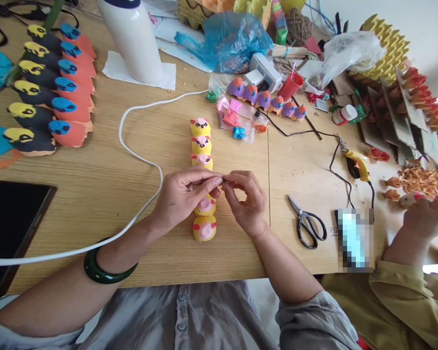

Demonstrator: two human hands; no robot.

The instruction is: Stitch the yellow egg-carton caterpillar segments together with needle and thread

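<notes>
Now pinching a tiny dark bit [224, 180] between left hand [178, 194] and right hand [254, 205], above yellow figures [205, 229]. Possibly risking dropping it by loosening, or squashing it by overpressing.

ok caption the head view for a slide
Left hand and right hand meet at a dark bit over yellow figures.

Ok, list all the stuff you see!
Yellow row: one, yellow, pink, centre
Purple row: one, purple, orange, back
Black row: one, black, yellow, left
Orange row: one, orange, blue, left
Bottle: one, white, back
Blue bag: one, blue, back
Scissors: one, black handles, right
Glue gun: one, yellow, right
Phone: one, black, left
Clutter: uncounted, mixed, back right
Neighbour: one, olive clothes, right
Tiny piece: one, dark, centre
Left hand: one, centre, pinching
Right hand: one, centre, pinching
</notes>
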